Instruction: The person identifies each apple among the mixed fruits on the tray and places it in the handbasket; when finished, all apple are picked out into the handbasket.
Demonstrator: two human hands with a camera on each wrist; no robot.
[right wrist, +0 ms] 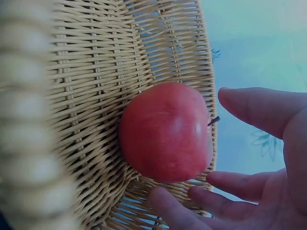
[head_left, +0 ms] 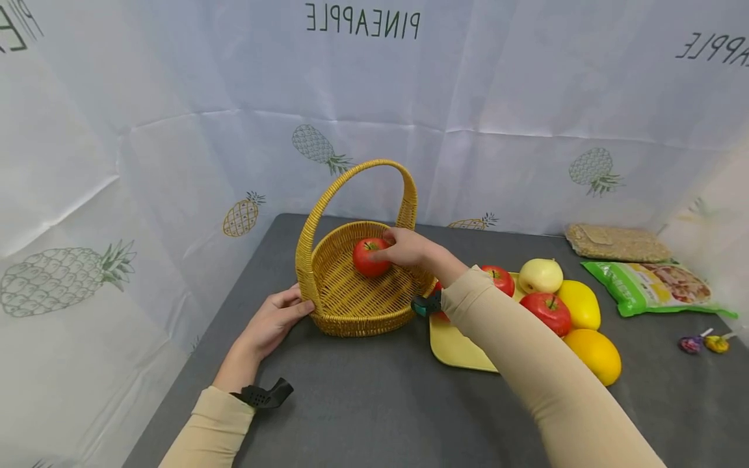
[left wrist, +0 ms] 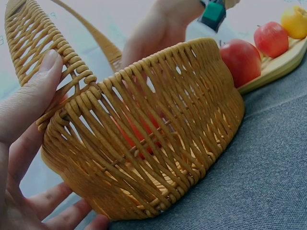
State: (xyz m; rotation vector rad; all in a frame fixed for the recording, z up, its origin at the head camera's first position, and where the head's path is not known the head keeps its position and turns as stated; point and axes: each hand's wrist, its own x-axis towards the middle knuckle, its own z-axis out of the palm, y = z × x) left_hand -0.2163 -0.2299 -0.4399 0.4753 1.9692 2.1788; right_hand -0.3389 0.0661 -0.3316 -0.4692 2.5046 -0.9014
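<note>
A yellow woven basket with a tall arched handle stands on the dark table. A red apple lies inside it, against the woven wall. My right hand reaches into the basket above that apple. In the right wrist view the right thumb is apart from the apple, and the other fingers are spread beside it. At the basket's left side my left hand holds the base of the handle. The left thumb presses there, with the other fingers along the outer wall.
Right of the basket, a yellow tray bears red apples, a pale round fruit and yellow fruits. Farther right lie a green packet, a bag of grain-like food and two lollipops. A pineapple-print cloth hangs behind.
</note>
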